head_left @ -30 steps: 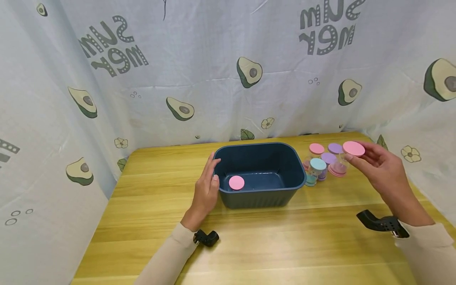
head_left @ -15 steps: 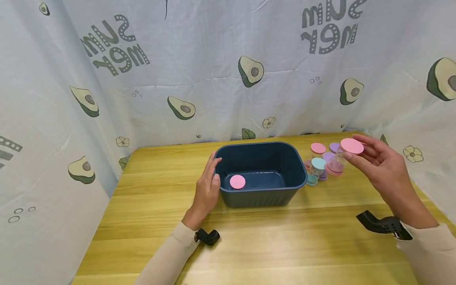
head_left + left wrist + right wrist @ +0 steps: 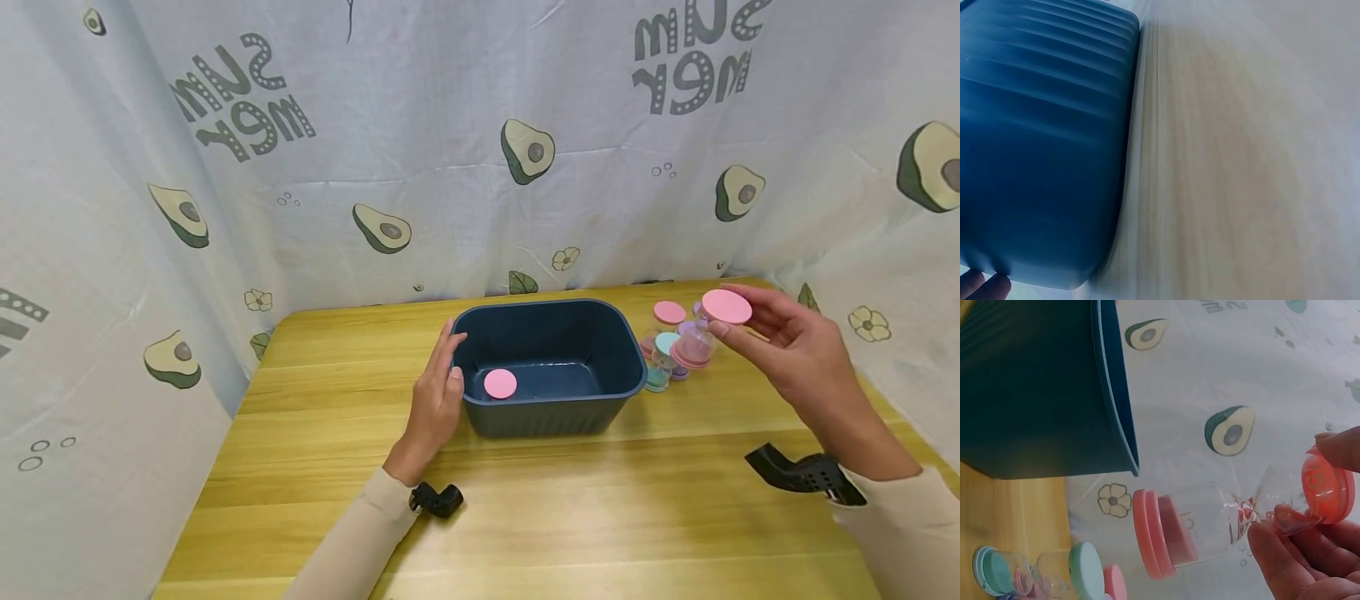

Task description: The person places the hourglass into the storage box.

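A pink-capped sand timer [image 3: 724, 308], with clear glass bulbs and pink sand, is held by my right hand [image 3: 798, 354] above the table. In the right wrist view, thumb and fingers grip the timer's [image 3: 1204, 528] upper cap and waist; the glass is tilted. My left hand [image 3: 432, 396] lies with extended fingers against the left end of a dark blue plastic bin [image 3: 540, 422]. Two fingertips [image 3: 997, 286] show at the bin's wall in the left wrist view. Inside the bin at front left, a round pink top [image 3: 500, 384] shows; its lower part is hidden.
Right of the bin stand several more sand timers, including a pink one [image 3: 669, 313], a teal one [image 3: 657, 378] and partly hidden purple ones [image 3: 678, 372]. The wooden table [image 3: 555, 517] meets an avocado-print curtain [image 3: 450, 183] behind.
My right hand has lifted the pink sand timer from the group and carried it left, now in front of the purple ones. The left hand and the bin stay put.
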A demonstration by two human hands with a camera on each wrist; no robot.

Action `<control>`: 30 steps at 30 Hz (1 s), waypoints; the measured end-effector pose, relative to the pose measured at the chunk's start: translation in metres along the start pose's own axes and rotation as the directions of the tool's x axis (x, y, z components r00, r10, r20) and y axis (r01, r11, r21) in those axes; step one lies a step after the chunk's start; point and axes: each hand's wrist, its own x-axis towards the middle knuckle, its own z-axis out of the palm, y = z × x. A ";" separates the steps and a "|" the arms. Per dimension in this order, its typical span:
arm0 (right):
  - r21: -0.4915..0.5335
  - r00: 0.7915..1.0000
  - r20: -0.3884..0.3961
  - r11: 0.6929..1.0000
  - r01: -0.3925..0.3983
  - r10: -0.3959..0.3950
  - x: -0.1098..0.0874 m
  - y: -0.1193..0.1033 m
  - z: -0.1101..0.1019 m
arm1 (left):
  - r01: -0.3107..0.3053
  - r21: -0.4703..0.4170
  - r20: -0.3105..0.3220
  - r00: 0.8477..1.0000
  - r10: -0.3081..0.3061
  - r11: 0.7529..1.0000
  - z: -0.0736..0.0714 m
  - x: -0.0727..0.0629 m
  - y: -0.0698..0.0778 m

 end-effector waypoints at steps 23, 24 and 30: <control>0.183 0.991 0.091 0.980 0.079 -0.097 0.006 -0.017 0.016 | -0.011 0.002 -0.009 1.000 0.011 1.000 0.001 0.001 0.000; 0.176 0.990 0.096 0.981 0.082 -0.100 0.006 -0.017 0.017 | -0.010 0.003 -0.008 1.000 0.010 1.000 0.001 0.001 0.000; 0.132 0.985 0.141 0.988 0.084 -0.103 0.008 -0.021 0.027 | -0.001 0.005 0.000 1.000 0.001 1.000 0.000 0.001 0.000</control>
